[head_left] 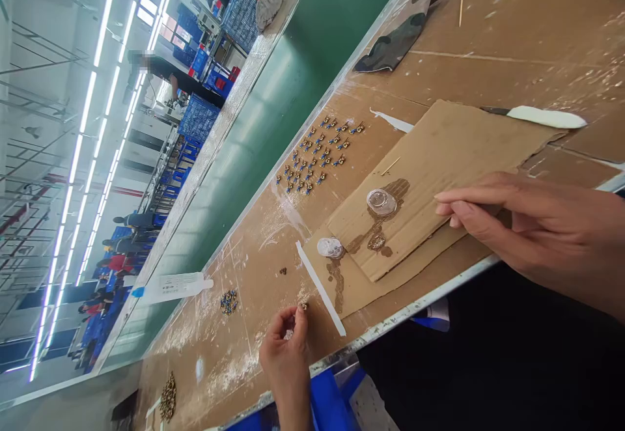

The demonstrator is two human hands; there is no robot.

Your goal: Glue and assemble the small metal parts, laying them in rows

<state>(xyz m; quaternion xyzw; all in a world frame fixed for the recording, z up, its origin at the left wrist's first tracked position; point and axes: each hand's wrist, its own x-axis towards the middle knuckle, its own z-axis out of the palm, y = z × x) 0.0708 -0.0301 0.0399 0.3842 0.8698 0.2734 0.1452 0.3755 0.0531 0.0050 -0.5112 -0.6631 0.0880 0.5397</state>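
Observation:
My left hand [287, 346] is closed in a pinch near the table's front edge. At its fingertips is a small dark brown-gold piece [305, 306], too small to name. Above the cardboard sheet [463, 138] my right hand [527, 222] is closed, thumb against forefinger; whatever it may hold is hidden. A clear round cap-like dish [381, 202] sits on the cardboard with wet stains around it. To its left is a second whitish cap [330, 247]. Several small blue-and-gold pieces [317, 154] stand in rows beyond. A toothpick [390, 165] lies on the cardboard.
Left lie a pile of blue pieces [228, 301], a few brown bits [283, 271], a heap of gold pieces [168, 397] and a white bottle [176, 286]. A camouflage cloth [403, 34] and a white-handled knife [545, 117] lie right. People work in the background.

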